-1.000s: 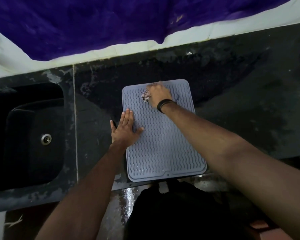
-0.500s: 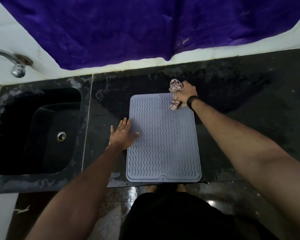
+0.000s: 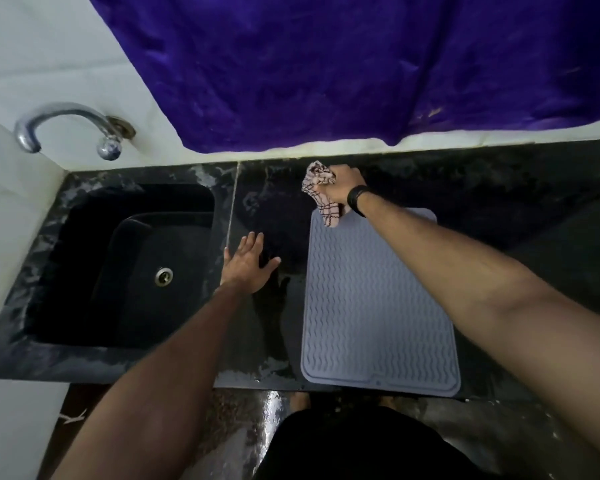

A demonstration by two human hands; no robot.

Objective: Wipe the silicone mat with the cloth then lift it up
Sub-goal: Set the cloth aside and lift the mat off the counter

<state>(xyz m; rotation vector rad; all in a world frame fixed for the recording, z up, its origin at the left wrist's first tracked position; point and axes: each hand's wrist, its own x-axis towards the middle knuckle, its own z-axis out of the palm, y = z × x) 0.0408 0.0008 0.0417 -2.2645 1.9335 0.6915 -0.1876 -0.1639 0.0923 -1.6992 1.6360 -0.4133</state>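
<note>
Grey wavy mat (image 3: 378, 306) lying flat on the dark counter (image 3: 534, 237) at its front edge, right hand (image 3: 342, 187) fisted around a checked cloth (image 3: 321, 194) above the mat's far edge, left hand (image 3: 248, 265) spread flat over the counter between sink (image 3: 118, 265) and mat, clear of both

Dim kitchen: black speckled stone countertop (image 3: 499, 188), matching black sink basin (image 3: 118, 265) at 9 o'clock, curved chrome tap (image 3: 63, 124) on white wall (image 3: 49, 46), purple fabric (image 3: 326, 64) hanging at 12.
</note>
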